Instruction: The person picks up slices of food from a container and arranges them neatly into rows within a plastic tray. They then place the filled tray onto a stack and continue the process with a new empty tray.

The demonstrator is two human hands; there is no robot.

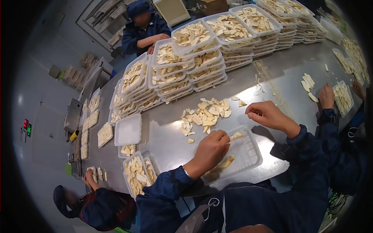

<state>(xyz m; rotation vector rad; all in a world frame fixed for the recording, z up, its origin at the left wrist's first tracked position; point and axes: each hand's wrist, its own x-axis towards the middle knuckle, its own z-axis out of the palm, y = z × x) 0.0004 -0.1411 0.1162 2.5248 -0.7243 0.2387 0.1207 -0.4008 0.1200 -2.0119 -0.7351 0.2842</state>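
A clear plastic tray [247,154] lies on the steel table in front of me. My left hand [211,153] is over its left part with fingers curled down. A pale dried slice [237,135] shows at those fingertips; the hand hides whether they grip it. Nearer me in the tray lies a browner slice [225,162], with another piece partly under my wrist. My right hand [266,115] hovers beyond the tray's right corner, its fingers loosely bent and nothing visible in them. Just past the tray is a loose heap of pale slices [208,113].
Stacked filled trays [192,38] line the far side of the table. At left stand a filled tray [136,174] and an empty upper tray [128,129]. A co-worker's hand [326,96] is by a filled tray [342,97] at right. Other people work at far and left.
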